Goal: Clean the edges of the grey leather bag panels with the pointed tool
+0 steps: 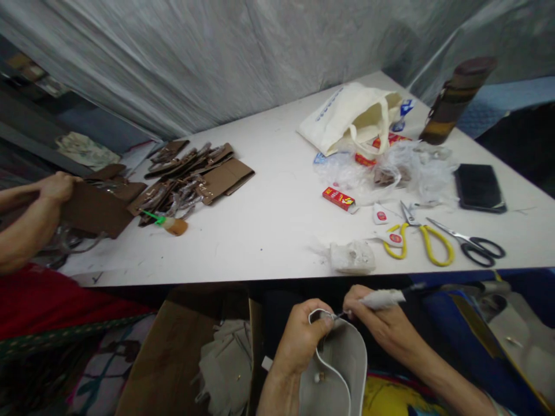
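Observation:
A light grey leather-like piece (342, 352), curved open with pale edges and a small metal stud, hangs below the table's front edge. My left hand (303, 335) pinches its upper rim between thumb and fingers. Just to the right, my right hand (368, 312) is closed around a slim tool with a white-wrapped handle (382, 298). The tool's thin tip points at the rim beside my left thumb. Whether the tip touches the rim is too small to tell.
On the white table (269, 231) lie yellow-handled scissors (437, 245), black scissors (481, 248), a wrapped block (352, 256), a phone (480, 188) and brown pieces (225, 179). Another person's hand (58, 188) holds brown material at left. A cardboard box (151, 358) stands below.

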A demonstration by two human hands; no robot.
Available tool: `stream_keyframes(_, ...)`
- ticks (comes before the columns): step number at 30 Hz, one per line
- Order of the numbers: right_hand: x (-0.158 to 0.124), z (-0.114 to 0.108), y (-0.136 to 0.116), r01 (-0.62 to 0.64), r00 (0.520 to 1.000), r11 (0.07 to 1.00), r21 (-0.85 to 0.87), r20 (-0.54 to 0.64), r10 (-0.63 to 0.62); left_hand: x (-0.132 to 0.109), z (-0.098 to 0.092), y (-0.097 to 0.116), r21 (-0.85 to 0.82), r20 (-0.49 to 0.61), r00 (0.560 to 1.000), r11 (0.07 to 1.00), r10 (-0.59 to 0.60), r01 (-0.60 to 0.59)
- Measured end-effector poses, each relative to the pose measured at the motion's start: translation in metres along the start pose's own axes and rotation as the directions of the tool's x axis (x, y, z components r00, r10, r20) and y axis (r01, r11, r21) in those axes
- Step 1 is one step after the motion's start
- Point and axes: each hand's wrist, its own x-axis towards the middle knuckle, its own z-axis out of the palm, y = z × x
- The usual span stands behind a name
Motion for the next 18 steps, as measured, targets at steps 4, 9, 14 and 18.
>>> stream_keyframes(4,0.017,0.005,-0.008,-0.096,0.995,0.995,0.017,0.039,0.095,-0.004,0.003,0.003,0.066,0.010,0.998,0.996,0.062,-0.063)
stream_keyframes(9,0.012,-0.001,-0.017,-0.054,0.993,0.997,0.057,-0.098,0.060,-0.010,0.000,-0.001,0.064,0.006,0.997,0.995,0.077,-0.077)
stream_keyframes(14,-0.012,-0.008,-0.021,-0.052,0.978,0.966,0.254,-0.182,0.101,-0.019,-0.002,-0.004,0.014,-0.062,0.990,0.992,0.125,-0.125)
stream_keyframes(18,-0.026,0.001,-0.024,-0.092,0.989,0.964,0.248,-0.089,0.117,-0.030,-0.006,-0.001,-0.005,-0.167,0.965,0.979,0.202,-0.206)
